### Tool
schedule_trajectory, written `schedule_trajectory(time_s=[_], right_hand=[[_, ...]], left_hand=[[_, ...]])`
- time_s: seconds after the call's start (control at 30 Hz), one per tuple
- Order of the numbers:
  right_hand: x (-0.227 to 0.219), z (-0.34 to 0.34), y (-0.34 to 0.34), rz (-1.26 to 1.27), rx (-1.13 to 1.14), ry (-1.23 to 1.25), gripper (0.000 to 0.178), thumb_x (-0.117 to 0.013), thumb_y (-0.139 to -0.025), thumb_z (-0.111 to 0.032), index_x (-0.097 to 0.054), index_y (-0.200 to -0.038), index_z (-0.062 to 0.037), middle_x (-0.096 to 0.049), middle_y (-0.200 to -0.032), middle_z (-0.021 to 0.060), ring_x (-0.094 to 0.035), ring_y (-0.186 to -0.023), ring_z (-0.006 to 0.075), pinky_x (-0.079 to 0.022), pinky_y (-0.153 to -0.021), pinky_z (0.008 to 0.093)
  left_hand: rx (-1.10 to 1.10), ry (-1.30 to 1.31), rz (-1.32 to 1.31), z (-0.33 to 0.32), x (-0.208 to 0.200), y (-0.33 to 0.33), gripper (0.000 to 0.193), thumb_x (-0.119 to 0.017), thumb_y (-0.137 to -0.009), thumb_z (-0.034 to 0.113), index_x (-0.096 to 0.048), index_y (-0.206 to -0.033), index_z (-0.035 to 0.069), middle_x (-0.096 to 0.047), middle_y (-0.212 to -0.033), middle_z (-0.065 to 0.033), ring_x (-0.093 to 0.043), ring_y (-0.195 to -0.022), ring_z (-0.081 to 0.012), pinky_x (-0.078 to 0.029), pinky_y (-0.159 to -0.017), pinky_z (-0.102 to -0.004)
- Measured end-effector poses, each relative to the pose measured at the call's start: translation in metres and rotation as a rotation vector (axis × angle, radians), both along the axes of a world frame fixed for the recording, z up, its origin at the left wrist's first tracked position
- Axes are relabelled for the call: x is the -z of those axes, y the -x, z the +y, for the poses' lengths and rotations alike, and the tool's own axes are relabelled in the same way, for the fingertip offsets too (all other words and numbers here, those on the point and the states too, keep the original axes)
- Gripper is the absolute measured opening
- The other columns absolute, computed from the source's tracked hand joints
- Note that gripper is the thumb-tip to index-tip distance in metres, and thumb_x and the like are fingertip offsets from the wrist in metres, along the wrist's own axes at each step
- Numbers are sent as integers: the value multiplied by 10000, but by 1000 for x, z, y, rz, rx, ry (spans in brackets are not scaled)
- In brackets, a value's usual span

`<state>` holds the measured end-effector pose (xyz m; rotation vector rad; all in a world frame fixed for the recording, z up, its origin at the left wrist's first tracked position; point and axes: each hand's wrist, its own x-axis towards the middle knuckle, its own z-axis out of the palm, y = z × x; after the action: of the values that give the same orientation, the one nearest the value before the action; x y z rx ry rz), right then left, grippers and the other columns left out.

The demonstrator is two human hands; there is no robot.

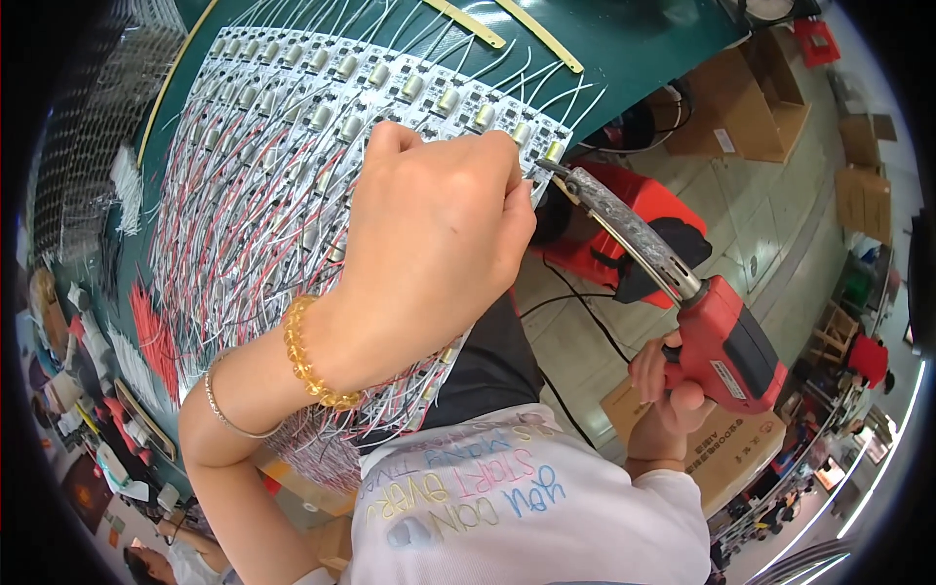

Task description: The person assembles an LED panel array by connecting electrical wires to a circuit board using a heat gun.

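My left hand, with a yellow bead bracelet at the wrist, is closed above the right end of a panel of small white circuit boards. Its thumb and fingers press together; whatever they pinch is hidden beneath them. Thin white and red wires trail from the boards in dense rows. Wrapped round the grip of a red and black soldering gun is my right hand. The gun's metal barrel points up and left, and its tip is close to a component at the panel's right corner, just beside my left fingertips.
The boards lie on a green table. Two yellow strips rest along its far side. Bundled red wires lie at the left. Past the table's right edge are a red and black object, cables and an open cardboard box on the floor.
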<state>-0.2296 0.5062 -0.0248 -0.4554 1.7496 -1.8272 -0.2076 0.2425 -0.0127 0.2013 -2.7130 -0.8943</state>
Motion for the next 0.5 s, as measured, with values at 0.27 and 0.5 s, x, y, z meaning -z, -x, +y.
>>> schedule_trajectory(time_s=[0.27, 0.5], right_hand=[[16, 10, -11, -23, 161, 4, 591, -581, -778, -530, -463, -1042, -15, -421, -489, -42, -413, -408, 87, -362, -443, 237], [1, 4, -3, -83, 45, 79, 735, -580, -750, -556, -415, -1166, 27, -420, -485, -49, -411, -407, 84, -353, -434, 229]], left_hand=[[-8, -37, -97, -4, -4, 3, 165, -634, -755, 120, -546, -634, 50, -548, -520, -36, -504, -467, -175, -343, -616, -283], [0, -105, -150, -8, -5, 6, 175, -628, -759, 122, -546, -637, 26, -561, -527, -58, -524, -463, -175, -354, -604, -287]])
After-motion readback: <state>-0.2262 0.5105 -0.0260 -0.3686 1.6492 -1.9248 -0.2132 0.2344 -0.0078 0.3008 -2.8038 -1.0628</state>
